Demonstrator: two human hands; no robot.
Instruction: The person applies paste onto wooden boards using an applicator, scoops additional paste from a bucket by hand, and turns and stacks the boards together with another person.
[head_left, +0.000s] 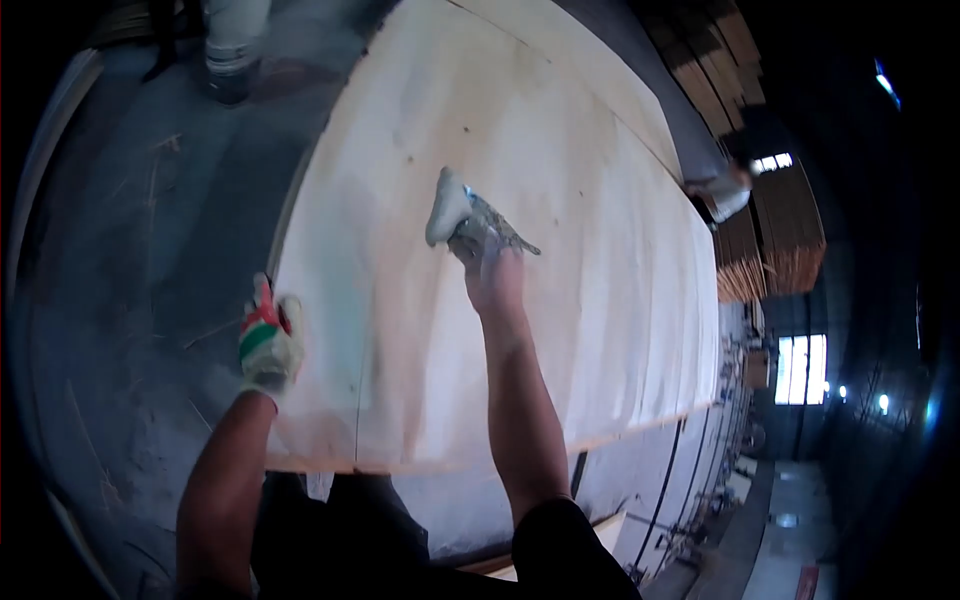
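So from the head cam: the only container-ish thing I can pick out is a pale, bucket-like shape [236, 45] on the floor at upper left, and its top is cut off, so no clue what's in it. The hand tool [449, 208] has a broad, pale grey end, and the rest is mottled and grubby with a fleck of blue; too blurry to say exactly what it is. It's over the big, pale wooden panel [620, 260], around the upper middle. The right hand [483, 252] is wrapped around it, arm reaching nearly straight out. The left hand [268, 345], in a whitish glove with red and green patches, sits at the panel's left edge, fingers apart.
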